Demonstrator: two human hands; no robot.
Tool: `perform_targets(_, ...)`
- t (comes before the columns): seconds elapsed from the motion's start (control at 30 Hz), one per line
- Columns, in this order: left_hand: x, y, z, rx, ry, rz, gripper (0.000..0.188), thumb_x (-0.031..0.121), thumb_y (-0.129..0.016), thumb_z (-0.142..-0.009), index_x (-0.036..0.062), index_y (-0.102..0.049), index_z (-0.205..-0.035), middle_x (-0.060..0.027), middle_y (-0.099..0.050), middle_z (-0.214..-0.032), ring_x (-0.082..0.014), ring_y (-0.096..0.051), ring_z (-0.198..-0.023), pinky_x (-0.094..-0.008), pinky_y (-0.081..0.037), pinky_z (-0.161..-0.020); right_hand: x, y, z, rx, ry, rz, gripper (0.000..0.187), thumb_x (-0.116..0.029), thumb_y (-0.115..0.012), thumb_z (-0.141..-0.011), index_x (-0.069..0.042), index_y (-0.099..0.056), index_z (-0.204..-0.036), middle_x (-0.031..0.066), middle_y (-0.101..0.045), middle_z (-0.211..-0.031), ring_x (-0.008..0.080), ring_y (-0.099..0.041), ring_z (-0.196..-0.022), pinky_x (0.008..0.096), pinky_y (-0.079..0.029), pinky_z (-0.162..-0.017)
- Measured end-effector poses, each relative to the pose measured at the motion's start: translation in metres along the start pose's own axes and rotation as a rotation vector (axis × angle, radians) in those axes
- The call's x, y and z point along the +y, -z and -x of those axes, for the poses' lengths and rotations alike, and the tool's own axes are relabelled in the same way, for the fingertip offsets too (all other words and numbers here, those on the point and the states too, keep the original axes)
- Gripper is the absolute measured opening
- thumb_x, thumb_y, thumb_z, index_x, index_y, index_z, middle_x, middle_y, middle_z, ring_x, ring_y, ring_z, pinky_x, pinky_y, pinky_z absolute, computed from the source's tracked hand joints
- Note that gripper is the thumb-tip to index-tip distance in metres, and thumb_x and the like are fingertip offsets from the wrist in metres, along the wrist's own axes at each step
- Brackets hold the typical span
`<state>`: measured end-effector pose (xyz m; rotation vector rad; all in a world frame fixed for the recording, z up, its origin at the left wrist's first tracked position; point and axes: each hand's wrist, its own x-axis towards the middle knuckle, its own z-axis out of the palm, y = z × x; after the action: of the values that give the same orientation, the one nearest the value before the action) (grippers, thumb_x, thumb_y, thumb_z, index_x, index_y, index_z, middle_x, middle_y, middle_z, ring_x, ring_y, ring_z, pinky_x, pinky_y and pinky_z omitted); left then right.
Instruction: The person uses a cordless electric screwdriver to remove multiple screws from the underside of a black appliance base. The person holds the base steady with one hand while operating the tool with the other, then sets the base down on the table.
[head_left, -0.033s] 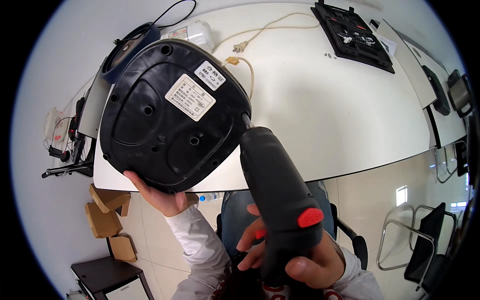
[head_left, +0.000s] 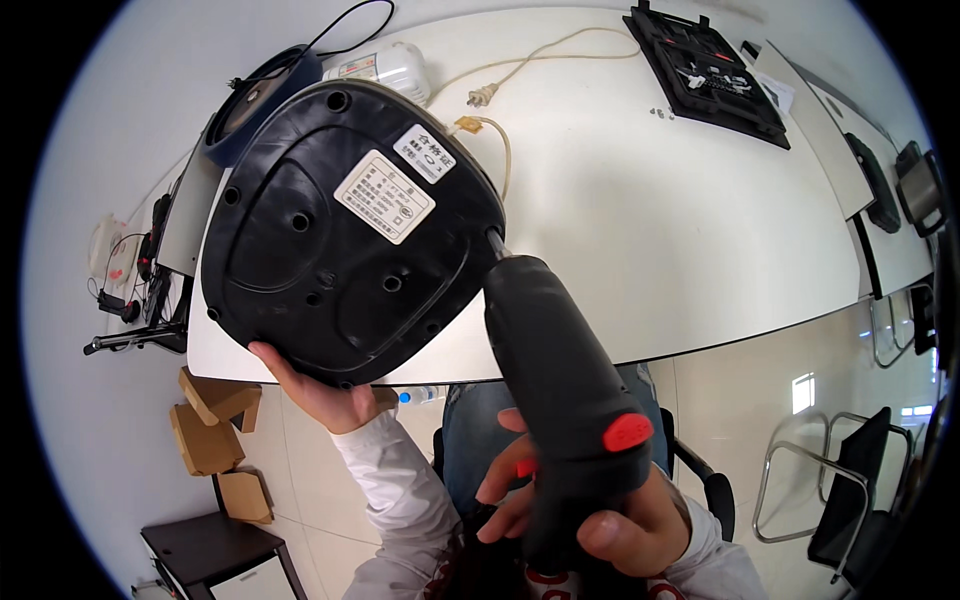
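Our left hand grasps the black rounded plastic base, left of centre; our right hand clasps the black-and-red power driver. Both edged rightward together, keeping the metal bit at the base.

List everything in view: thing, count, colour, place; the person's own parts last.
Base: one, black, tilted up, table's left
Labels: two, white, on base
Power screwdriver: one, mostly black, tip at base's right edge
Table: one, white, centre
Tool case: one, black, table's far right
Plug: one, cream, table's far side
Container: one, white, behind base
Round object: one, dark blue, behind base
Boxes: about three, brown, floor left
Chairs: at least two, black, right
Left hand: one, white sleeve, at base's lower edge
Right hand: one, white sleeve, holding screwdriver
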<state>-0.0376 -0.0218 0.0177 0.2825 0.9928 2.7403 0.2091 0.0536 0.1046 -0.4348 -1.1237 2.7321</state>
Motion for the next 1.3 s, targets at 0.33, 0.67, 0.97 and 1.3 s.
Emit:
perform_targets(0.33, -0.006, -0.005, 0.007, -0.022, -0.003, 0.032, 0.052, 0.045, -0.044, -0.096, 0.0102, -0.040, -0.135, -0.0070, -0.049, -0.132, -0.0244, -0.055, -0.113, -0.0384, -0.049, -0.095, 0.008, 0.005, -0.004, -0.022, 0.058, 0.146, 0.079, -0.028, -0.059, -0.085, 0.004, -0.014, -0.142, 0.0250, -0.050, -0.118, 0.0319, -0.062, -0.100, 0.0371, -0.049, -0.087)
perform_targets(0.67, -0.009, 0.002, 0.005, -0.011, -0.024, 0.045, 0.055, 0.045, -0.048, -0.094, 0.0120, -0.039, -0.137, -0.0089, -0.047, -0.135, -0.0286, -0.051, -0.118, -0.0442, -0.045, -0.099, 0.011, 0.007, -0.003, 0.005, 0.077, 0.317, 0.071, -0.025, -0.055, -0.087, 0.007, -0.020, -0.139, 0.0252, -0.050, -0.119, 0.0284, -0.063, -0.097, 0.0344, -0.051, -0.082)
perform_targets(0.97, -0.009, 0.005, 0.005, -0.033, -0.006, 0.054, 0.055, 0.046, -0.047, -0.094, 0.0119, -0.039, -0.137, -0.0089, -0.046, -0.135, -0.0286, -0.052, -0.117, -0.0444, -0.046, -0.098, 0.004, 0.009, 0.002, 0.083, 0.089, 0.169, 0.047, -0.016, -0.058, -0.089, 0.006, -0.036, -0.124, 0.0148, -0.061, -0.104, 0.0185, -0.062, -0.092, 0.0304, -0.047, -0.083)
perform_targets(1.3, -0.010, 0.009, 0.003, -0.039, -0.003, 0.069, 0.054, 0.046, -0.047, -0.094, 0.0117, -0.040, -0.136, -0.0088, -0.047, -0.135, -0.0287, -0.052, -0.116, -0.0445, -0.047, -0.097, 0.000, 0.021, 0.010, 0.142, 0.097, 0.228, 0.049, -0.020, -0.060, -0.086, 0.005, -0.040, -0.122, 0.0127, -0.062, -0.096, 0.0158, -0.062, -0.081, 0.0289, -0.047, -0.075)
